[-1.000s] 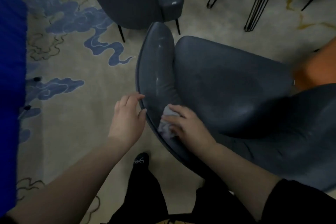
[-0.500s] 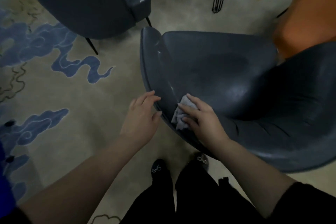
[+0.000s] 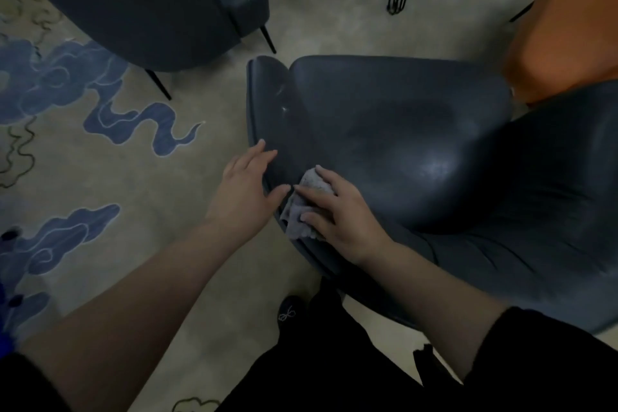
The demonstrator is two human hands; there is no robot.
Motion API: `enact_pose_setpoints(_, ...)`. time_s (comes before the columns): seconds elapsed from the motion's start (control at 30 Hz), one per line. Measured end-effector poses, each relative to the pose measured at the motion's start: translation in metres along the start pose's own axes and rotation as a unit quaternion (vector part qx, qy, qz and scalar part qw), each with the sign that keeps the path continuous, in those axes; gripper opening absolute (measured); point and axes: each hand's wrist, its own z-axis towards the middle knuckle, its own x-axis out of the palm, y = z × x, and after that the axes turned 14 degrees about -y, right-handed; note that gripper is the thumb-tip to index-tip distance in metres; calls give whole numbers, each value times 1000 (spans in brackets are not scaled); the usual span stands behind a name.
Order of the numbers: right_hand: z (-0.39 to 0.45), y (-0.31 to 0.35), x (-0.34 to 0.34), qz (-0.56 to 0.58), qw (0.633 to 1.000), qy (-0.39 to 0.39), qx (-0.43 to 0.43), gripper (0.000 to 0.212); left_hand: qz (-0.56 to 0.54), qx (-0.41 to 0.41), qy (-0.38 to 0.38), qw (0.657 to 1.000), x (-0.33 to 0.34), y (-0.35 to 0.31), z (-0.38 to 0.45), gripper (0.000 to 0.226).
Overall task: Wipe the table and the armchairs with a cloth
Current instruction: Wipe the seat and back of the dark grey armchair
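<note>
Lying at far left, a beige carpet (image 3: 100,177) with blue cloud patterns is being stood on, and a second dark armchair (image 3: 140,0) is being left untouched at upper left; a small tag on its seat edge is too small to be read. Further right, the left hand (image 3: 245,187) is being rested with fingers extended on the outer edge of the near armchair (image 3: 401,130), probably so that the chair is being steadied against the wiping pressure. Just beside it, a crumpled grey cloth (image 3: 306,207) is being pressed by the right hand (image 3: 337,214), fingers curled over it, against the armrest's inner face, where the wiping seems to be in progress. An orange chair (image 3: 565,30) is being partly shown at far right. No brand or legible writing is being shown anywhere.
</note>
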Motion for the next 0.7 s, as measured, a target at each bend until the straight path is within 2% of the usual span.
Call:
enact_pose_setpoints(0.07, 10, -8, 4, 0, 1000, -28, 8, 41, 25, -7, 35, 999, 5, -1, 6, 78)
enact_pose_setpoints(0.17, 40, -23, 1, 6, 995, -23, 96, 36, 65, 13, 60, 996, 9, 1, 10, 91)
enact_pose_setpoints(0.23, 62, -30, -4, 28, 979, -39, 197, 33, 59, 17, 54, 997, 8, 3, 8, 90)
enact_pose_setpoints(0.3, 72, -26, -7, 113, 954, -112, 255, 30, 43, 24, 43, 998, 6, 6, 8, 83)
enact_pose_setpoints(0.37, 70, -11, -3, 156, 956, -150, 198, 29, 24, 26, 25, 999, 3, 9, 10, 74)
enact_pose_setpoints(0.4, 64, -2, 3, 140, 972, -119, 149, 32, 16, 25, 15, 999, 2, 11, 11, 70)
enact_pose_setpoints(0.47, 51, 10, 20, 58, 995, -22, 75, 52, 9, 27, 7, 1000, 0, 16, 17, 65)
enact_pose_setpoints(0.53, 51, 8, 29, -14, 999, 3, 30, 65, 6, 29, 7, 1000, 0, 20, 26, 63)
enact_pose_setpoints(0.7, 87, 3, 30, 16, 998, -23, 63, 61, 6, 42, -10, 999, -3, 34, 63, 60)
